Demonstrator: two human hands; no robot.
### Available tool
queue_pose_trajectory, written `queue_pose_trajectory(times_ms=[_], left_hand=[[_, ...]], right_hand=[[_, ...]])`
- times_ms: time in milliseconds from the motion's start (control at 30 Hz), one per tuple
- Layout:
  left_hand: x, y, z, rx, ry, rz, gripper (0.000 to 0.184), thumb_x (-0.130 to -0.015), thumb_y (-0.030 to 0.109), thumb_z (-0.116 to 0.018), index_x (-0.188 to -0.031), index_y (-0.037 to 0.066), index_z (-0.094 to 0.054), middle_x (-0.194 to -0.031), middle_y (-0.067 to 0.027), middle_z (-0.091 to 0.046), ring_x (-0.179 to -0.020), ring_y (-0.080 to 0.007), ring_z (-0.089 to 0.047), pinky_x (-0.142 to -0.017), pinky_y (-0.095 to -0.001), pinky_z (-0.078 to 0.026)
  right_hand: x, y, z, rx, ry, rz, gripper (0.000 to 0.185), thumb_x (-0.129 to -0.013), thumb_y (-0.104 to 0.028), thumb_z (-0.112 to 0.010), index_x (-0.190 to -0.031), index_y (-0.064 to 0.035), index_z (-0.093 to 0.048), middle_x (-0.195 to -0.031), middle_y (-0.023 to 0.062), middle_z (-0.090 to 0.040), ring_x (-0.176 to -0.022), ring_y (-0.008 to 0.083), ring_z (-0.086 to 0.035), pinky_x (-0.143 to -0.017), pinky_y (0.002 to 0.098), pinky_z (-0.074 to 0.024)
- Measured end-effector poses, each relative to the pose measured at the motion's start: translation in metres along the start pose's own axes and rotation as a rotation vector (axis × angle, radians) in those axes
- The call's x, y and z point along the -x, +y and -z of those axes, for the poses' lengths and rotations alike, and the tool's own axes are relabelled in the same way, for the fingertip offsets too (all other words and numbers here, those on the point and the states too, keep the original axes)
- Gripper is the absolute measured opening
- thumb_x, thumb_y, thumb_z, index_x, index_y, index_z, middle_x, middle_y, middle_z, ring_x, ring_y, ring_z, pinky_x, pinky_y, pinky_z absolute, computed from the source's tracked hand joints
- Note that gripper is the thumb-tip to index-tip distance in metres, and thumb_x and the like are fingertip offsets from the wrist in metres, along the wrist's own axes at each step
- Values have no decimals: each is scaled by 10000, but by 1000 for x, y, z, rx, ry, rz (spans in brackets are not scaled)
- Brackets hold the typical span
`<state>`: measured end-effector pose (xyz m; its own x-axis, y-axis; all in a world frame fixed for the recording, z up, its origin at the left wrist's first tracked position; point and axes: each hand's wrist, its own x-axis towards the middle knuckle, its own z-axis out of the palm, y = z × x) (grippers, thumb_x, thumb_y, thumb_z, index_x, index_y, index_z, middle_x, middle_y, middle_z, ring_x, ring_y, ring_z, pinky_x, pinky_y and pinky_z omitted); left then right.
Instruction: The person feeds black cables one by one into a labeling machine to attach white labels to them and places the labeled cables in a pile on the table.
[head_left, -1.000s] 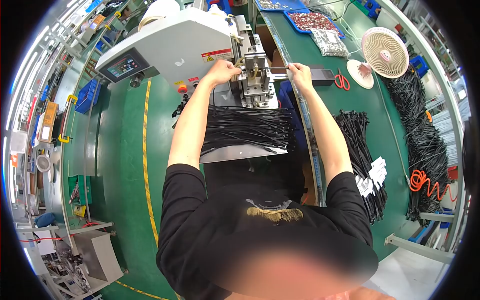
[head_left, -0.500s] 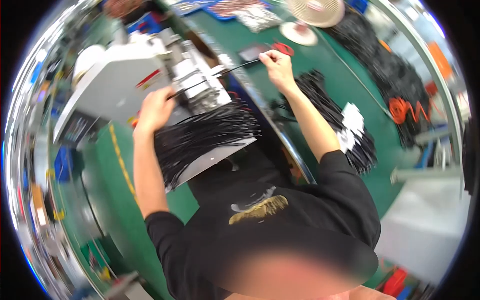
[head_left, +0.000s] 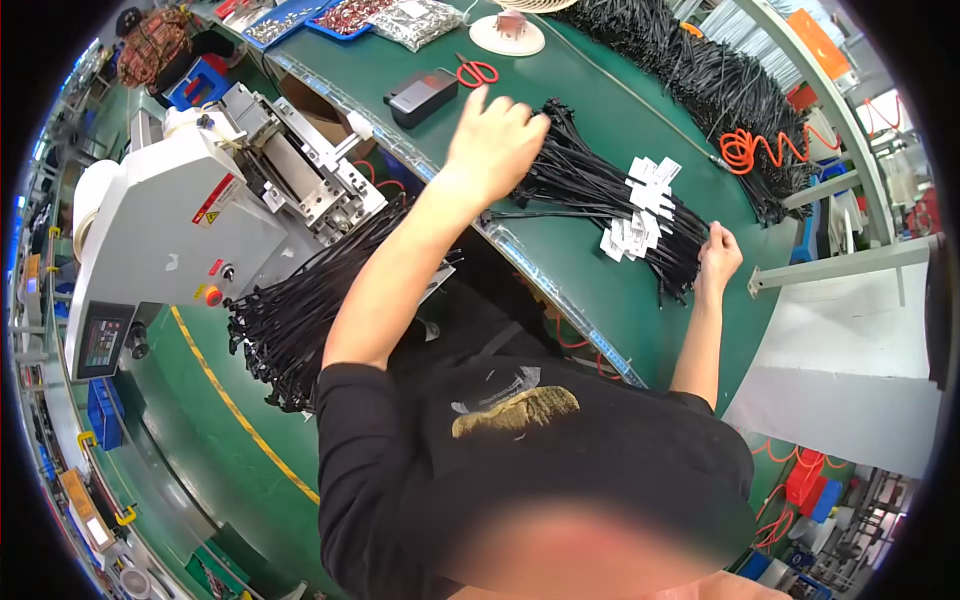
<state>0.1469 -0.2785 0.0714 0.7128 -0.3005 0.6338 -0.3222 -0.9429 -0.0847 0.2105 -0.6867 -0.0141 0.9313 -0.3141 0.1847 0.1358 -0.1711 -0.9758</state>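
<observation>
A bundle of thin black cables (head_left: 580, 175) with white paper tags (head_left: 650, 190) lies on the green workbench. My left hand (head_left: 497, 145) is over its left end, fingers curled with the back of the hand up; whatever the fingers hold is hidden. At the opposite end, my right hand (head_left: 718, 258) has its fingers closed at the cable tips. To the left stands a grey-white machine (head_left: 190, 215) with a metal fixture (head_left: 310, 185). More black cables (head_left: 310, 310) hang in a thick heap just below that fixture.
Red-handled scissors (head_left: 477, 73) and a dark box-shaped device (head_left: 422, 97) lie beyond my left hand. A fan base (head_left: 507, 35), a bag of small parts (head_left: 418, 22) and blue trays (head_left: 285, 22) stand farther back. An orange coiled hose (head_left: 745, 150) and a long cable pile (head_left: 680, 75) line the right.
Both hands have moved right, away from the machine, where they held a black cable stretched between them. Now they are at the two ends of the tagged bundle. The view has shifted too.
</observation>
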Motion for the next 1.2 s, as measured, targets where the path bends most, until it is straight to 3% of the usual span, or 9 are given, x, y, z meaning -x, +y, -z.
queue_pose_trajectory(times_ms=[233,300,433,567,733,867,1000,1067,1200], left_hand=[[72,42,-10,715,6,134,270,-764,136,-691,-1018,59,-646,-1058,-105,-622,-1048,-297,-575,-926,-411,-446],[115,43,-2,872,-79,305,261,-777,132,-684,-1017,38,-647,-1035,-124,-645,-1001,-317,-602,-875,-406,-478],[163,38,68,1196,-142,545,243,-781,90,-710,-1000,0,-656,-1007,-138,-672,-922,-298,-645,-810,-358,-513],[172,37,174,1553,282,293,122,-685,0,-697,-805,-17,-677,-787,-166,-679,-700,-253,-663,-608,-369,-523],[156,61,243,1998,640,133,67,-810,-5,-659,-799,0,-725,-861,-174,-693,-629,-190,-606,-566,-242,-449],[144,63,254,2103,602,83,275,-910,31,-511,-732,-37,-710,-818,-190,-670,-579,-156,-550,-500,-206,-430],[156,69,264,2231,576,139,266,-907,39,-526,-723,-36,-703,-765,-187,-667,-486,-140,-531,-408,-211,-392],[167,73,261,2240,647,68,100,-839,-22,-611,-828,-54,-706,-899,-202,-675,-596,-210,-561,-504,-253,-429],[176,65,265,2153,631,-233,190,-893,20,-523,-852,-81,-679,-914,-207,-652,-622,-228,-570,-498,-249,-416]], right_hand=[[41,-35,-1,288,121,-167,651,-915,-283,-656,-1445,-61,-350,-660,65,-628,-393,68,-407,-392,226,-337],[39,-20,-14,399,-58,164,598,-918,-258,-655,-1414,-46,-395,-631,44,-603,-420,44,-392,-409,208,-310],[56,-41,-78,325,-492,295,352,-925,-152,-633,-1243,-15,-574,-662,-3,-569,-531,19,-433,-479,186,-338],[90,-120,-139,550,-1114,697,349,-841,-51,-681,-1179,-7,-606,-694,60,-593,-584,119,-534,-577,258,-452],[128,-212,-201,543,-1578,1314,472,-711,-88,-758,-1144,21,-602,-709,94,-564,-585,240,-545,-548,332,-447],[178,-227,-251,210,-1714,1606,511,-678,-193,-790,-1110,10,-608,-705,58,-544,-565,215,-529,-492,335,-426],[235,-172,-315,91,-1797,1599,360,-802,-290,-709,-1048,-48,-606,-690,63,-546,-607,245,-588,-517,364,-469],[265,-128,-351,130,-1731,1704,267,-837,-300,-664,-974,-80,-600,-691,60,-547,-633,249,-613,-521,376,-490],[313,-44,-412,110,-1566,1780,110,-817,-173,-610,-816,-80,-552,-752,64,-555,-731,245,-614,-568,367,-516]])
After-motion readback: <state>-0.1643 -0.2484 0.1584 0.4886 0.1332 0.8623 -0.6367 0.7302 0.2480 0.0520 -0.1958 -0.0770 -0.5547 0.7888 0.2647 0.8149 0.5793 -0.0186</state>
